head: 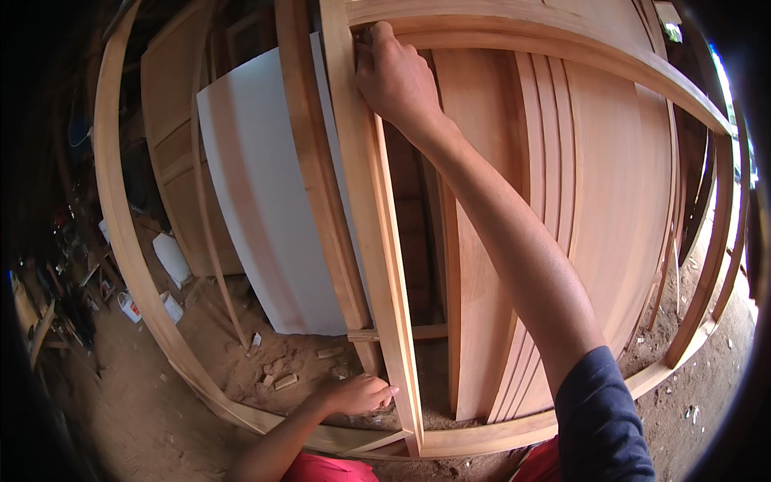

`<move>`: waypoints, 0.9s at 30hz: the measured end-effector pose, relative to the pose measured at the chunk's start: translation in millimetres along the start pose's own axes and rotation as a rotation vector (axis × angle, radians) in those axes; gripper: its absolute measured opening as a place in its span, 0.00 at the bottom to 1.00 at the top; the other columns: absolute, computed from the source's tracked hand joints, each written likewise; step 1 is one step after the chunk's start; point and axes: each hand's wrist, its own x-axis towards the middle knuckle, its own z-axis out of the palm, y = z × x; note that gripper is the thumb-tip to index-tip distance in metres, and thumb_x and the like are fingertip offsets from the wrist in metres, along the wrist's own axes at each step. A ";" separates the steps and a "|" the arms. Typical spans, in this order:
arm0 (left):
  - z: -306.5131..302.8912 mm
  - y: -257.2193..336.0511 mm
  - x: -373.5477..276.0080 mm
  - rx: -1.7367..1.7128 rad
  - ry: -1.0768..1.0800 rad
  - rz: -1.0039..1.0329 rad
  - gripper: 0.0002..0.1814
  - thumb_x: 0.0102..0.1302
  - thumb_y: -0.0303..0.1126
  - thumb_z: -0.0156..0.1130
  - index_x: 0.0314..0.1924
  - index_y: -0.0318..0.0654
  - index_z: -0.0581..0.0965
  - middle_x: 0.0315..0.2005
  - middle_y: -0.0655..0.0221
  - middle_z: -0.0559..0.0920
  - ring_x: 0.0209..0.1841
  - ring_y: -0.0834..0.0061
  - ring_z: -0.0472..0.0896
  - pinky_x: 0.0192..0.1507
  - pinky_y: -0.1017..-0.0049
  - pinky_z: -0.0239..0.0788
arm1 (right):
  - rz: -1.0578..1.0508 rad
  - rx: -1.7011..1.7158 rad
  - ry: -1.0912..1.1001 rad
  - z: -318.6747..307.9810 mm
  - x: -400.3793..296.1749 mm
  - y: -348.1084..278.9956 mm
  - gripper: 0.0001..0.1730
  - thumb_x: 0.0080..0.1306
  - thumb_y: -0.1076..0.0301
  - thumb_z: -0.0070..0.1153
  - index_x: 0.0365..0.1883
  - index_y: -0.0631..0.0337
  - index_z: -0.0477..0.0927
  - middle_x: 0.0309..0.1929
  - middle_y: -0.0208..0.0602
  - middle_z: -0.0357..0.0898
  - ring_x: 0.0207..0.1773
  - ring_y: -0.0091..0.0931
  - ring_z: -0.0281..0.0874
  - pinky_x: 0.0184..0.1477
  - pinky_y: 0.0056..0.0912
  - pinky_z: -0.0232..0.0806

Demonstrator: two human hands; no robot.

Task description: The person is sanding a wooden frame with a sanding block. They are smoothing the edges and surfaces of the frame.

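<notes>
A light wooden post (376,241) of a large frame stands in front of me, running from near my lap to the upper part of the view. My right hand (397,72) is curled at the inner corner where this post meets the upper rail (518,37). A small dark patch shows by its fingers; I cannot make out whether it is a held thing. Low down, my left hand (361,394) grips the left edge of the same post with bent fingers, a little above the bottom rail (488,434).
Wooden door panels (608,199) lean behind the frame on the right. A white sheet (259,181) stands on the left beside a brown panelled door (181,162). Wood offcuts (285,381) lie on the dirt floor. A white bucket (129,307) stands farther left. The frame's curved-looking left member (111,169) rises there.
</notes>
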 end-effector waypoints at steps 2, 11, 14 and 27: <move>-0.2 -1.4 1.7 0.013 0.000 0.023 0.31 0.87 0.53 0.41 0.38 0.39 0.83 0.24 0.67 0.82 0.33 0.66 0.83 0.45 0.63 0.74 | -0.002 0.003 0.046 2.1 -10.1 5.0 0.10 0.77 0.66 0.49 0.47 0.65 0.69 0.29 0.62 0.85 0.33 0.58 0.86 0.35 0.62 0.77; 1.5 -11.9 8.5 -0.040 -0.046 0.008 0.34 0.87 0.57 0.40 0.39 0.35 0.82 0.25 0.68 0.82 0.33 0.70 0.82 0.43 0.65 0.73 | 0.126 0.164 -0.111 -4.5 -138.8 0.2 0.13 0.81 0.66 0.49 0.54 0.66 0.65 0.14 0.52 0.76 0.16 0.52 0.76 0.18 0.59 0.65; 4.6 -17.0 7.9 -0.050 -0.017 0.025 0.34 0.88 0.56 0.42 0.38 0.33 0.82 0.24 0.66 0.81 0.31 0.68 0.81 0.41 0.65 0.73 | 0.173 0.184 -0.125 -9.2 -195.2 -8.9 0.13 0.80 0.66 0.52 0.53 0.66 0.66 0.13 0.50 0.74 0.14 0.51 0.76 0.17 0.57 0.64; 5.3 -12.2 3.5 -0.077 -0.015 0.024 0.31 0.88 0.53 0.42 0.39 0.34 0.80 0.24 0.66 0.80 0.31 0.69 0.79 0.41 0.64 0.73 | 0.229 0.244 -0.101 -20.5 -267.5 -12.4 0.10 0.79 0.67 0.57 0.46 0.63 0.70 0.20 0.50 0.81 0.20 0.46 0.82 0.18 0.49 0.69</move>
